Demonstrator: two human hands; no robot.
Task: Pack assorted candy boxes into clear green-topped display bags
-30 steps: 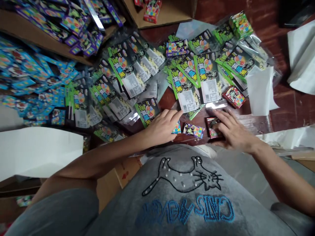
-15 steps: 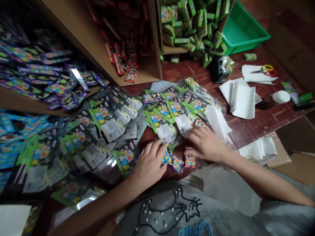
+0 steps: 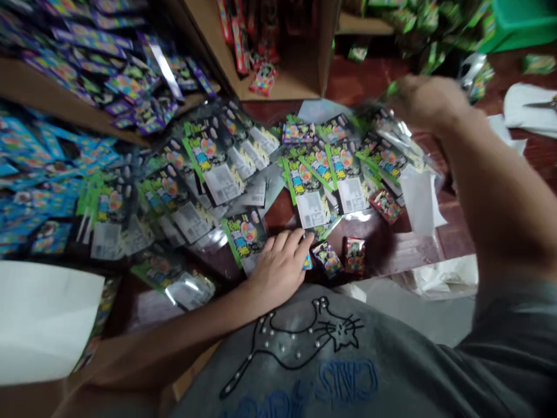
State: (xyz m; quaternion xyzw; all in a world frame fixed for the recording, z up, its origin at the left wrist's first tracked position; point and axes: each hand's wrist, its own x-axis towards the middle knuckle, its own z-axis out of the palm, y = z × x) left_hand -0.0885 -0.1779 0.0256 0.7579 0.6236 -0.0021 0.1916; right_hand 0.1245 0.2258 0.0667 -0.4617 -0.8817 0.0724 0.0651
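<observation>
My left hand (image 3: 282, 264) is at the table's near edge, its fingers curled over a small blue packet (image 3: 307, 261). Just right of it lie a purple packet (image 3: 327, 259) and a red packet (image 3: 354, 255). My right hand (image 3: 430, 101), smeared by motion, is raised over the far right, near green packets; what it holds, if anything, cannot be made out. Between the hands, black-and-green printed bags (image 3: 343, 168) overlap on the table, with another red packet (image 3: 385, 206) at their lower right and a purple one (image 3: 298, 133) on top.
Cardboard boxes of purple packets (image 3: 130, 81) and red packets (image 3: 264, 78) stand at the back. Blue packets (image 3: 43, 197) are heaped at the left. A green basket (image 3: 522, 26) is at the back right, with white sheets (image 3: 528, 110) and scissors (image 3: 539, 105) nearer.
My right hand has moved from beside the small packets up and away to the far right. A red packet lies uncovered where it was. My left hand stays at the blue packet. The view has shifted.
</observation>
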